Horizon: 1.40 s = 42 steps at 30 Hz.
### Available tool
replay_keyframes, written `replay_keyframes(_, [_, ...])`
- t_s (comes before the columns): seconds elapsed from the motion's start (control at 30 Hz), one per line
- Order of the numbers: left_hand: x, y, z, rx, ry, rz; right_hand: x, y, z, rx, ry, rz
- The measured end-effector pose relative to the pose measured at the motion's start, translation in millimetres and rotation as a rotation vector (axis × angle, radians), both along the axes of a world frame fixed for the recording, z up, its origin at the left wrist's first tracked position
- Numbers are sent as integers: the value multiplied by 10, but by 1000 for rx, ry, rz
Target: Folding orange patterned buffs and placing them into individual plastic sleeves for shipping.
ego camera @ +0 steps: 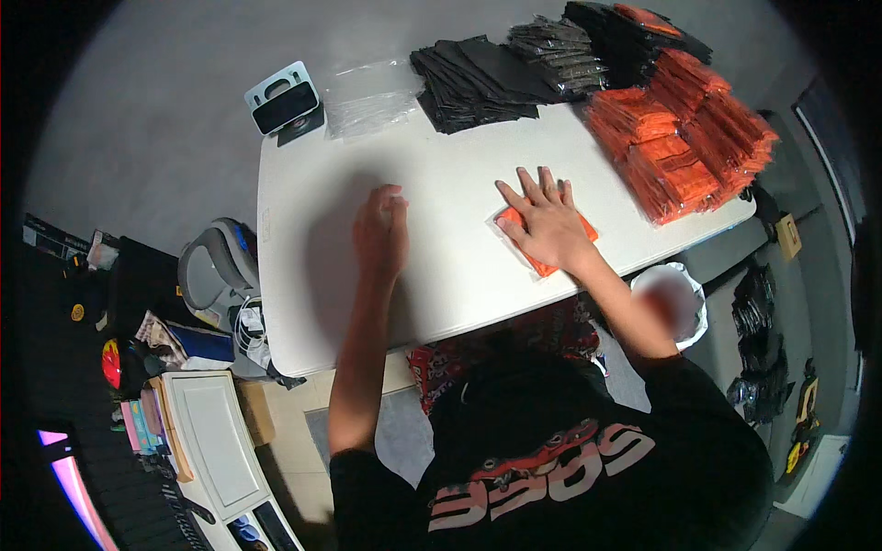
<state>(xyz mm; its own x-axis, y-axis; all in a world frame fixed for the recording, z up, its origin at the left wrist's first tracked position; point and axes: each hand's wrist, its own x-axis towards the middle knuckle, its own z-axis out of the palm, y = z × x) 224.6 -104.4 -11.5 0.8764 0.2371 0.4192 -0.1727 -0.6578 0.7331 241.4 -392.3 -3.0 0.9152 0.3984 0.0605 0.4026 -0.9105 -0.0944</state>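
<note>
My right hand [548, 224] lies flat with spread fingers on an orange folded packet [543, 267] in a clear plastic sleeve, near the front edge of the white table [441, 275]. Off to the left, my left hand [382, 231] hovers over the table with its fingers curled and casts a shadow; whether anything small is between its fingertips I cannot tell. Clear plastic bags [368, 103] lie at the back left. Beside them is a pile of black folded pieces [482, 79]. Orange packets in clear plastic [682, 138] are stacked at the right.
A phone [284, 108] leans on a stand at the back left corner. Behind the orange stacks are black packets in clear plastic [558, 52]. A bin with a white liner [697, 303] stands by the right front edge, a grey chair [219, 265] left of the table.
</note>
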Motion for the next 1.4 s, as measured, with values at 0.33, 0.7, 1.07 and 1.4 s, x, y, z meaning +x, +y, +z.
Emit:
replay_keyframes(0.33, [61,-335,-70,104,-48,-161,-6,6,33,-12,51,-19])
replay_keyframes(0.7, [418,-1432,271,339,106,-418,-296,-989,585,919,209,-306])
replay_keyframes(1.07, [734,-1589,113,76,526,-712,-1071,-1121,-60,1254,907,-476])
replay_keyframes(1.4, [744,-1837,271,-568,865,-1167,-1266,-1122,-239,1616,350,-444])
